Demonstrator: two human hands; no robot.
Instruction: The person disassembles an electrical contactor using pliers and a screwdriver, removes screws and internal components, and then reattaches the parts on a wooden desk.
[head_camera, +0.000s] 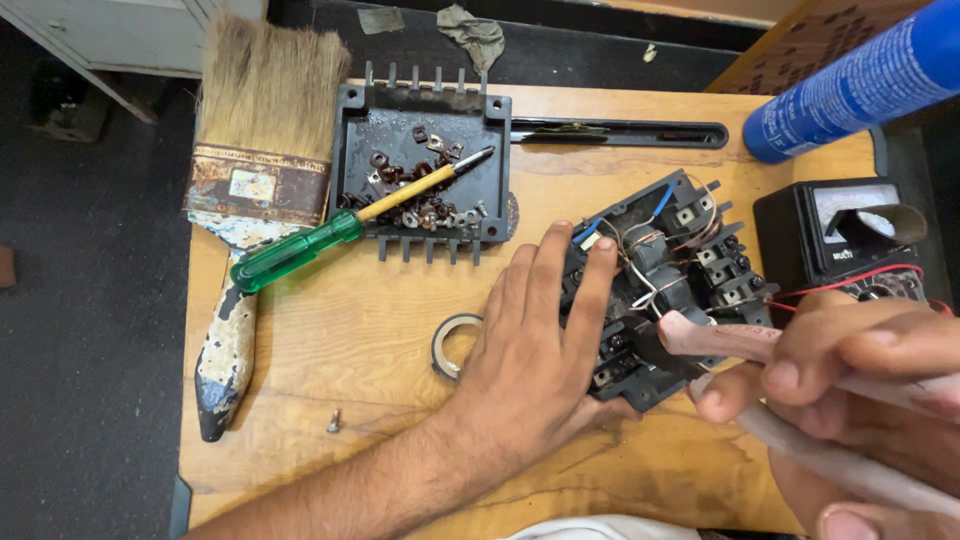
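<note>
Left hand (535, 350), fingers flat and slightly apart, pins the switch block (655, 290) mid-frame so it can't slide; right hand (850, 370) is clamped on pliers (720, 340) nosing its wires.

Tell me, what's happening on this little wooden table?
A person is working on an opened black electrical unit full of wires and terminals. The left hand lies flat on it, steadying it, while the right hand holds pink-handled pliers with the tip at its wiring. Its black cover lies upturned nearby, holding loose screws and a green-handled screwdriver. A paintbrush, tape roll and analog multimeter sit around.
</note>
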